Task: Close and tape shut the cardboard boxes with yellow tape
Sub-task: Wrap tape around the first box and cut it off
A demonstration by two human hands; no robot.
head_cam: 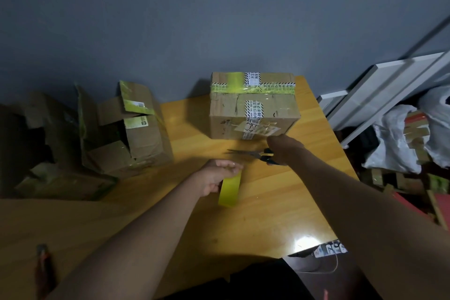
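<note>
Nearest: two bare forearms reach out over the table (280, 202), wood, yellowish, with a glare patch near its front edge.

Left hand (216, 179) pinches a cut strip (230, 190) of yellow tape by its top end; the strip hangs loose below the fingers, above the tabletop, stuck to nothing yet.

Right hand (285, 148) is curled on the handles of the scissors (253, 154), blades pointing left, low over the table just in front of the box. Whether it is lifting them or setting them down, cannot tell.

Box (253, 105) stands at the far side of the table, flaps shut. Yellow tape runs across its top alongside older printed tape. A label sits on the front face. Looks nearly sealed; the strip in hand is probably for this one, perhaps over the front seam.

Open box (126, 129) sits off the table's left edge, flaps up, with scraps of yellow tape on it; not closed. More crumpled cardboard (48, 141) lies further left, too dark to count.

Judgement: one box close to done, at least one untouched.
</note>
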